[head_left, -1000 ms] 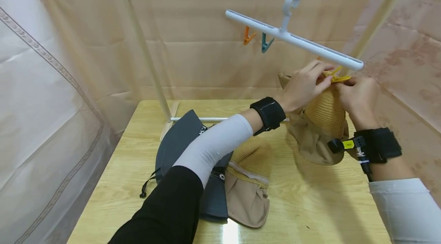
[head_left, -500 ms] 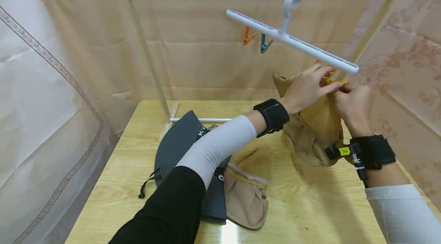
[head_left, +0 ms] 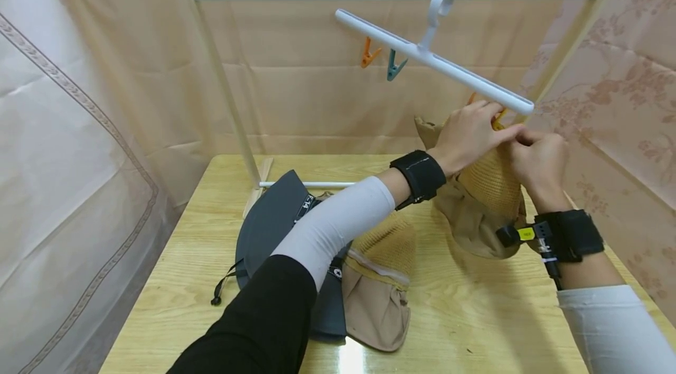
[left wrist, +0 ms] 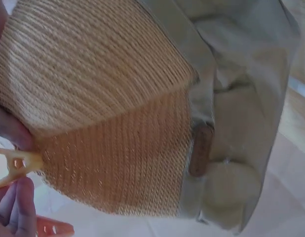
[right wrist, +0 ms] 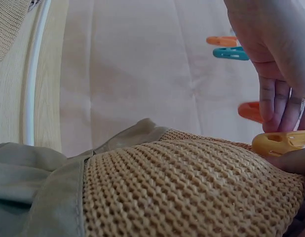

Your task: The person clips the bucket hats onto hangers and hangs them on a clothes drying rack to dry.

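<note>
Below the white plastic hanger point(head_left: 475, 81), your left hand point(head_left: 469, 136) pinches the yellow plastic clip point(right wrist: 277, 144); your right hand point(head_left: 541, 164) pinches the tan woven cloth-brimmed hat point(head_left: 491, 185). Probably light, floppy; grip the woven peak.

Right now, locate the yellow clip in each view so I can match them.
Head: yellow clip, right of centre, partly hidden.
Left wrist: yellow clip, left edge, below mid-height.
Right wrist: yellow clip, right edge, slightly below mid-height.
Shared landmark: the held hat's woven crown.
</note>
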{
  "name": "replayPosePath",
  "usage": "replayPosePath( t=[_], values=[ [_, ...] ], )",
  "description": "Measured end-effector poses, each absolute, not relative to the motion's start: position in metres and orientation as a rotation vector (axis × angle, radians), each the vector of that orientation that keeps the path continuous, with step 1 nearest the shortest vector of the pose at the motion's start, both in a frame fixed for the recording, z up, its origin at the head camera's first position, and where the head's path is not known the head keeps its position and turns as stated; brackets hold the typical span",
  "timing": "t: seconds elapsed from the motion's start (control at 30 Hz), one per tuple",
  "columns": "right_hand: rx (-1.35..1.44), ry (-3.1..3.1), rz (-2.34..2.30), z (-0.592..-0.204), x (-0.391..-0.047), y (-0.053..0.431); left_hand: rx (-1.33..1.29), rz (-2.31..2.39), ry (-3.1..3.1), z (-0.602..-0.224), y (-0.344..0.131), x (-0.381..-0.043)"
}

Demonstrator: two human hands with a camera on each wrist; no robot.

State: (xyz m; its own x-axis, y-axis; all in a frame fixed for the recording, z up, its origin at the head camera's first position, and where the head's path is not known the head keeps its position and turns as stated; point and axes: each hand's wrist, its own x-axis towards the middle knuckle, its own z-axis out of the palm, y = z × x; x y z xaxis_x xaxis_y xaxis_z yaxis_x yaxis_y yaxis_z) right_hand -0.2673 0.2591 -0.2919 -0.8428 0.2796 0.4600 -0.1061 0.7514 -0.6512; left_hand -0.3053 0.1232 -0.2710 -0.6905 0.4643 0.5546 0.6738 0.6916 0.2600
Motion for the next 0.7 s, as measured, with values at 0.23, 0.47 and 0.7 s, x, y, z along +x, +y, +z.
replayPosePath(
  t=[0.23, 0.47, 0.7],
  values=[
    [-0.197, -2.46, 0.981, -0.295, -0.265, 0.261, -0.812, -0.636, -2.513, -0.269, 0.118, -0.312],
    [-0.251, -2.506, 0.988, -0.299, -0.264, 0.26, -0.717, -0.598, -2.521, -0.267, 0.118, -0.317],
    [-0.231, -2.468, 0.917, -0.302, -0.262, 0.253, -0.633, -0.606, -2.495, -0.269, 0.12, -0.322]
  ],
)
